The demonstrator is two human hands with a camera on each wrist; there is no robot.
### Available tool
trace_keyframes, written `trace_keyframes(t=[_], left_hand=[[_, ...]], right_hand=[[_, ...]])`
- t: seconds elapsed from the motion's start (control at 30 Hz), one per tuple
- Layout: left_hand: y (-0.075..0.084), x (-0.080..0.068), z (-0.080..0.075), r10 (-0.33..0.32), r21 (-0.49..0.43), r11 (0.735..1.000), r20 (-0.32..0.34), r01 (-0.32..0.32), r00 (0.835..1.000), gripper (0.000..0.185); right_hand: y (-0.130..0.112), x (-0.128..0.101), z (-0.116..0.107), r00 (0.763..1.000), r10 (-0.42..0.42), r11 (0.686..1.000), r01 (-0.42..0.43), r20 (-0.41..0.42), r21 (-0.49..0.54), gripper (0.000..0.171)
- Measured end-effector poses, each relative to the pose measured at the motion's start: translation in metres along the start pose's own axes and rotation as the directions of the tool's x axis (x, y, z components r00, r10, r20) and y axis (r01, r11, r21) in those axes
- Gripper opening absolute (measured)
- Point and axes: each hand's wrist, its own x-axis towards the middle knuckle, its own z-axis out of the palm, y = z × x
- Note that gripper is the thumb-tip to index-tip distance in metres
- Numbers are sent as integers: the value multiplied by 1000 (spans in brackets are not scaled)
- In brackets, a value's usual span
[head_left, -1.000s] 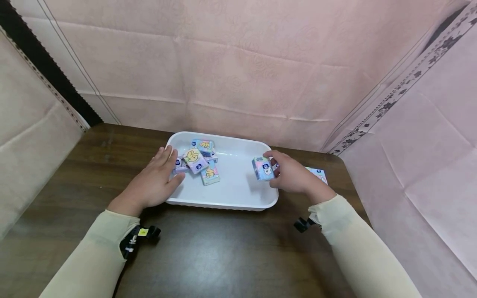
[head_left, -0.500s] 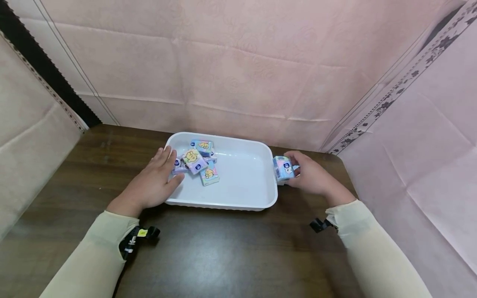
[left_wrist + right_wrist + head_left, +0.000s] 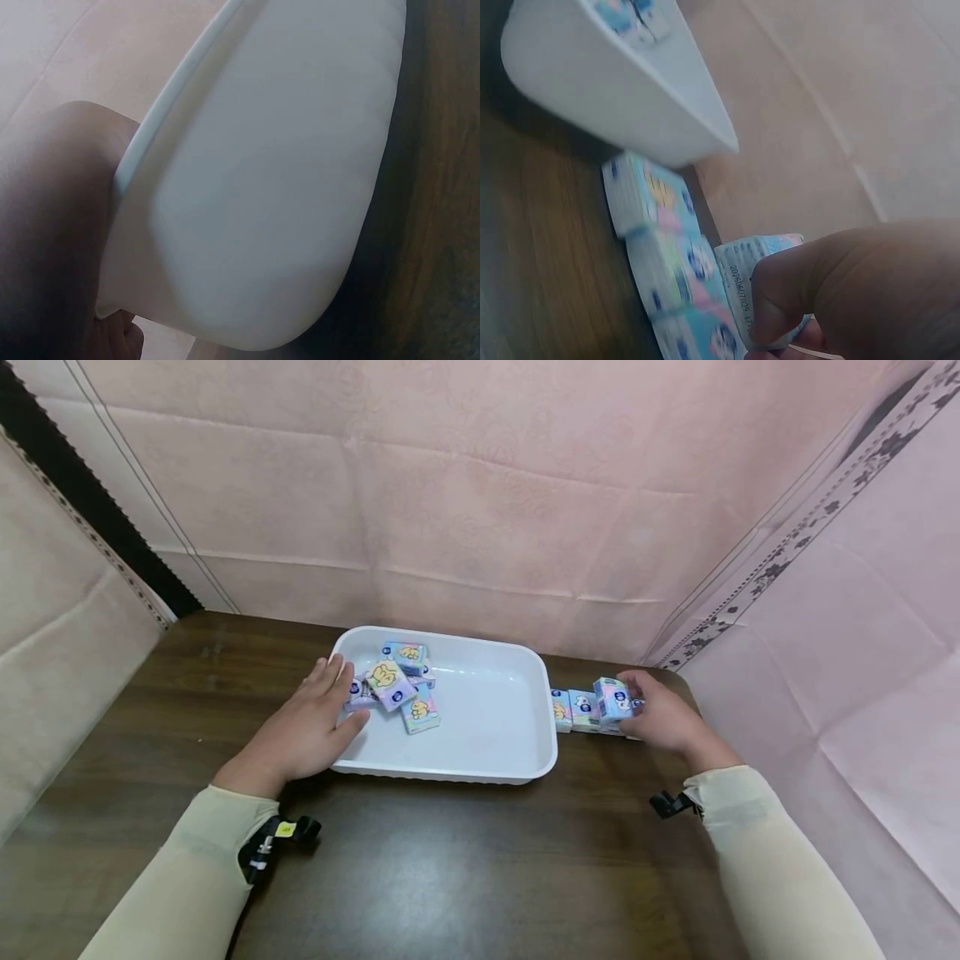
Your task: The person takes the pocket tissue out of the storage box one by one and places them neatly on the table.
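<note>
A white tray (image 3: pixel 487 752) sits on a dark wooden table and holds several small pastel tissue packs (image 3: pixel 397 685) near its left end. My left hand (image 3: pixel 311 722) rests flat on the tray's left rim, fingers straight; the left wrist view shows only the tray wall (image 3: pixel 270 187). My right hand (image 3: pixel 660 714) pinches one tissue pack (image 3: pixel 613 700) (image 3: pixel 754 281) just right of the tray. That pack stands at the end of a short row of packs (image 3: pixel 573 710) (image 3: pixel 660 232) lying on the table beside the tray (image 3: pixel 607 82).
Pink cloth walls close in the table at the back and on both sides. The table's right edge (image 3: pixel 712 735) lies close beyond my right hand. Bare dark wood (image 3: pixel 465 868) stretches in front of the tray toward me.
My right hand carried the tissue pack from inside the tray's right end out over the rim and to the right, to the row on the table. My left hand stayed put.
</note>
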Motion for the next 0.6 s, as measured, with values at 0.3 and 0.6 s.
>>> trace_keyframes(t=[0.3, 0.6], left_hand=[[-1, 0, 1, -14, -4, 1000, 11, 14, 1000, 96], [-1, 0, 1, -17, -6, 1000, 12, 17, 1000, 96]], right_hand=[[47, 4, -10, 996, 88, 996, -87, -26, 29, 89], [82, 3, -20, 990, 140, 989, -139, -9, 53, 88]])
